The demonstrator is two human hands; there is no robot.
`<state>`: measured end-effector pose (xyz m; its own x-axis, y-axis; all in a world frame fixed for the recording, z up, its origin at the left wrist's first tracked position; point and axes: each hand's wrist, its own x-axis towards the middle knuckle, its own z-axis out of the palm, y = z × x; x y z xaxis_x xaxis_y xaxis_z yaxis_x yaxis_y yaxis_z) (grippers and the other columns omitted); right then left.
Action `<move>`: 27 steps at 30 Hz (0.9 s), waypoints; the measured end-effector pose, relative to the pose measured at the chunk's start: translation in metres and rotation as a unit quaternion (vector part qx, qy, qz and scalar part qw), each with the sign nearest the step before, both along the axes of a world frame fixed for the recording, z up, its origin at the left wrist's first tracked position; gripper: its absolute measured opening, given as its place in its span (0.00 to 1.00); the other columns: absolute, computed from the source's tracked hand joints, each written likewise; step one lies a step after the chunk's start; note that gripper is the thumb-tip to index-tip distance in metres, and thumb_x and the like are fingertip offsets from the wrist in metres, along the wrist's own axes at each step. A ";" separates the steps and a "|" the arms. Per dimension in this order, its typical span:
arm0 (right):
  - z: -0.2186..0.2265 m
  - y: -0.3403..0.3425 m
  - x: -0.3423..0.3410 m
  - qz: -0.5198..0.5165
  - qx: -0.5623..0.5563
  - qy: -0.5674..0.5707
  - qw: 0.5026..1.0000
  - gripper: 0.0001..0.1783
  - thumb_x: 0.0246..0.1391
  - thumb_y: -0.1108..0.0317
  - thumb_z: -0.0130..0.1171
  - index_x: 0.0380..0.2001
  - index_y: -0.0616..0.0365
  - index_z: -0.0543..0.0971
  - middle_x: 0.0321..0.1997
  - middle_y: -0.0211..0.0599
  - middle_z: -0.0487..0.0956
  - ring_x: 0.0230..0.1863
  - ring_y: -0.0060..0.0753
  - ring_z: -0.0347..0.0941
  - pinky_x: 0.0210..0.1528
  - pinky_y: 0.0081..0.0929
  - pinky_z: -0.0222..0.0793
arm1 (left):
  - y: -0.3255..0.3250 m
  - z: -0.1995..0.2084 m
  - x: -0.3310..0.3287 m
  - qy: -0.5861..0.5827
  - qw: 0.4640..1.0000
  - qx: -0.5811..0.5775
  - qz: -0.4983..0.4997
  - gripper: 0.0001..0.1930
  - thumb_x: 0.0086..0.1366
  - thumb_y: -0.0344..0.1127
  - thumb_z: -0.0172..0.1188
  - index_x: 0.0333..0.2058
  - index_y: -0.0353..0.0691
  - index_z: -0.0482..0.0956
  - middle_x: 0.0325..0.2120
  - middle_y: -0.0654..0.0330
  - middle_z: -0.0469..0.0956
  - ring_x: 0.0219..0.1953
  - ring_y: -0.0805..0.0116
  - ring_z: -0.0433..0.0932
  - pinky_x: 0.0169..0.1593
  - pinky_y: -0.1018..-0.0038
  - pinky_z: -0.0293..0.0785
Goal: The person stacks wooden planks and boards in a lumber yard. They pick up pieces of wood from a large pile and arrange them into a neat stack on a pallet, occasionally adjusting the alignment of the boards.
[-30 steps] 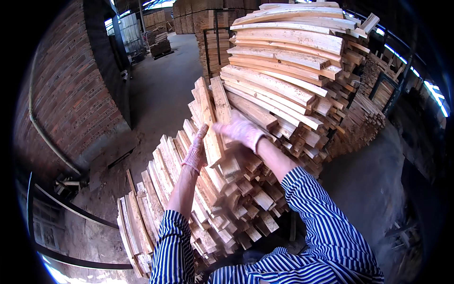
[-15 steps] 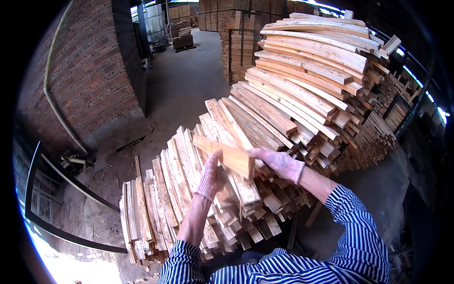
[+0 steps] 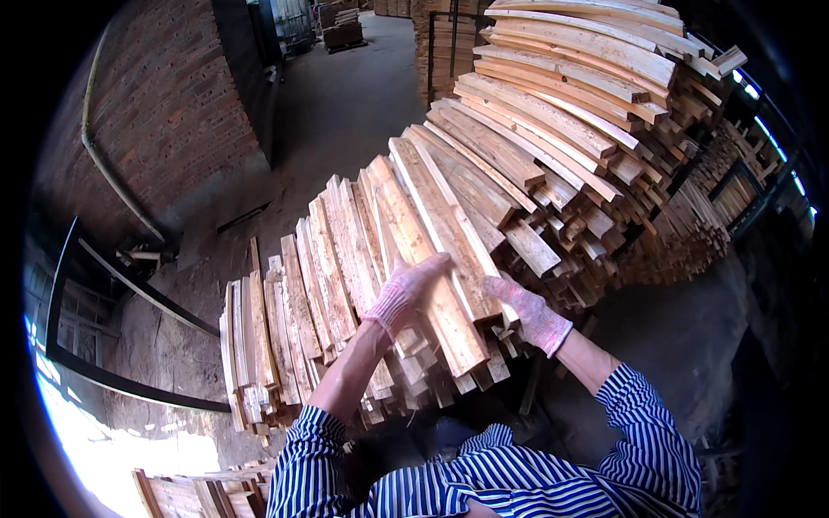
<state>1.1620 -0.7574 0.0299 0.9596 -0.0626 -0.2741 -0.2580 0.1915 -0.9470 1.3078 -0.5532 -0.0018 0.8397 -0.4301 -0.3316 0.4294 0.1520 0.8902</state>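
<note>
Both hands, in pale knitted gloves, rest on one pale wooden plank (image 3: 440, 250) that lies on top of a large stack of planks (image 3: 553, 147) and runs from the near end by the person up and away to the left of centre. The left hand (image 3: 404, 292) lies flat on the plank's top face near its near end, fingers spread and pressed down on the wood, open rather than wrapped around it. The right hand (image 3: 533, 312) sits at the plank's right edge close to its near end, fingers curled against the side of the board; whether they close fully around it I cannot tell. The striped sleeves (image 3: 553, 470) in blue and white come in from the lower edge, the left one pushed up so that the forearm is bare. The stack steps up to the right, its upper boards fanning out in layers with their cut ends showing towards the right rim. A lower row of thin boards (image 3: 259, 337) stands just to the left of the plank, down by the ground. A red brick wall (image 3: 164, 121) with a pale pipe (image 3: 112, 173) running down it fills the left side. A grey concrete floor (image 3: 345, 112) leads away to further timber piles (image 3: 344, 33) at the top. No packages, labels or signs can be made out.
</note>
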 end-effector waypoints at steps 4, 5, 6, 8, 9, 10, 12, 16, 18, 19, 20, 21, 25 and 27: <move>-0.043 -0.027 -0.016 -0.018 0.232 0.098 0.968 0.36 0.61 0.44 0.61 0.67 0.49 0.71 0.69 0.30 0.71 0.66 0.37 0.66 0.68 0.42 0.64 | -0.026 0.046 -0.034 -0.005 0.996 0.094 0.011 0.66 0.54 0.54 0.77 0.71 0.29 0.32 0.48 0.36 0.76 0.42 0.55 0.83 0.39 0.61 0.87; -0.048 -0.025 -0.016 0.003 0.171 0.084 0.982 0.41 0.58 0.42 0.63 0.69 0.51 0.68 0.71 0.37 0.67 0.67 0.41 0.66 0.65 0.47 0.67 | -0.020 0.046 -0.031 -0.009 0.995 0.102 0.004 0.64 0.58 0.51 0.75 0.71 0.28 0.31 0.46 0.38 0.77 0.42 0.57 0.83 0.38 0.61 0.87; -0.037 -0.008 -0.022 0.007 0.182 0.115 0.977 0.50 0.54 0.40 0.67 0.72 0.53 0.62 0.72 0.44 0.64 0.68 0.46 0.64 0.67 0.47 0.66 | -0.010 0.039 -0.037 -0.039 0.999 0.012 0.023 0.64 0.59 0.49 0.75 0.72 0.30 0.29 0.46 0.38 0.78 0.40 0.57 0.84 0.38 0.62 0.87; -0.010 0.040 -0.051 0.022 0.169 0.085 0.982 0.56 0.51 0.37 0.69 0.73 0.56 0.59 0.72 0.48 0.63 0.70 0.51 0.62 0.70 0.45 0.65 | 0.021 0.036 -0.044 -0.063 0.998 0.004 0.009 0.64 0.59 0.49 0.75 0.73 0.34 0.29 0.51 0.37 0.77 0.40 0.57 0.84 0.38 0.62 0.87; -0.016 0.040 -0.066 0.073 0.176 0.076 0.979 0.58 0.52 0.35 0.68 0.74 0.57 0.55 0.73 0.47 0.63 0.73 0.49 0.59 0.73 0.46 0.62 | 0.035 0.046 -0.052 -0.065 0.997 0.028 -0.029 0.60 0.62 0.50 0.72 0.74 0.35 0.32 0.51 0.38 0.78 0.43 0.59 0.84 0.44 0.66 0.85; -0.022 0.040 -0.063 0.131 0.142 0.029 0.981 0.55 0.56 0.32 0.61 0.73 0.59 0.56 0.72 0.49 0.64 0.73 0.46 0.60 0.72 0.46 0.63 | 0.057 0.037 -0.061 -0.051 0.998 0.022 -0.027 0.56 0.63 0.52 0.70 0.73 0.35 0.38 0.51 0.40 0.79 0.44 0.59 0.84 0.47 0.68 0.84; -0.034 0.046 -0.045 0.173 0.176 -0.040 0.968 0.53 0.61 0.27 0.49 0.71 0.63 0.59 0.71 0.52 0.65 0.71 0.42 0.63 0.71 0.47 0.65 | 0.083 0.023 -0.078 0.001 0.999 -0.003 -0.043 0.45 0.66 0.53 0.67 0.69 0.33 0.53 0.53 0.42 0.78 0.49 0.59 0.82 0.53 0.70 0.81; -0.106 0.093 0.001 -0.027 0.042 0.016 0.999 0.27 0.65 0.54 0.61 0.58 0.62 0.77 0.56 0.36 0.81 0.57 0.29 0.76 0.63 0.26 0.71 | 0.111 -0.002 -0.101 -0.013 0.996 0.066 -0.062 0.34 0.67 0.50 0.65 0.63 0.31 0.68 0.58 0.44 0.74 0.57 0.56 0.77 0.64 0.65 0.73; -0.117 0.109 -0.016 0.079 0.161 -0.017 0.984 0.21 0.65 0.61 0.60 0.57 0.59 0.78 0.53 0.33 0.82 0.56 0.29 0.77 0.61 0.27 0.73 | 0.142 -0.031 -0.116 -0.128 0.987 0.077 -0.065 0.42 0.63 0.51 0.68 0.67 0.30 0.62 0.60 0.43 0.72 0.59 0.56 0.75 0.66 0.66 0.70; -0.102 0.117 -0.030 0.106 0.306 0.002 0.946 0.22 0.64 0.60 0.61 0.56 0.59 0.78 0.54 0.33 0.82 0.55 0.30 0.78 0.60 0.29 0.74 | 0.152 -0.030 -0.129 -0.148 0.983 0.094 -0.055 0.46 0.61 0.52 0.69 0.69 0.30 0.59 0.61 0.43 0.72 0.60 0.57 0.74 0.66 0.67 0.69; -0.088 0.128 -0.039 0.121 0.238 -0.015 0.963 0.24 0.68 0.60 0.56 0.61 0.60 0.74 0.59 0.36 0.79 0.58 0.31 0.76 0.64 0.31 0.72 | 0.160 0.003 -0.145 -0.113 0.986 0.116 -0.035 0.51 0.58 0.54 0.71 0.70 0.30 0.56 0.60 0.43 0.73 0.60 0.57 0.74 0.66 0.68 0.69; -0.115 0.121 -0.045 0.078 0.259 -0.005 0.963 0.22 0.69 0.59 0.55 0.60 0.60 0.75 0.59 0.36 0.79 0.60 0.31 0.75 0.66 0.32 0.70 | 0.163 0.046 -0.160 -0.086 0.987 0.138 -0.019 0.56 0.56 0.56 0.73 0.71 0.30 0.53 0.59 0.42 0.74 0.60 0.57 0.75 0.65 0.69 0.70; -0.097 0.148 -0.050 0.176 0.116 -0.042 0.977 0.29 0.70 0.51 0.53 0.65 0.60 0.70 0.64 0.35 0.75 0.63 0.32 0.72 0.69 0.32 0.65 | 0.204 0.060 -0.216 -0.093 0.969 0.200 0.115 0.62 0.50 0.58 0.77 0.73 0.33 0.50 0.58 0.42 0.75 0.61 0.55 0.74 0.64 0.69 0.70; -0.040 0.194 -0.053 0.252 0.097 -0.061 0.961 0.35 0.68 0.45 0.54 0.66 0.60 0.68 0.64 0.35 0.75 0.62 0.32 0.72 0.68 0.33 0.64 | 0.230 0.073 -0.255 -0.115 0.956 0.166 0.213 0.62 0.50 0.56 0.79 0.74 0.35 0.49 0.59 0.43 0.75 0.62 0.55 0.73 0.66 0.68 0.69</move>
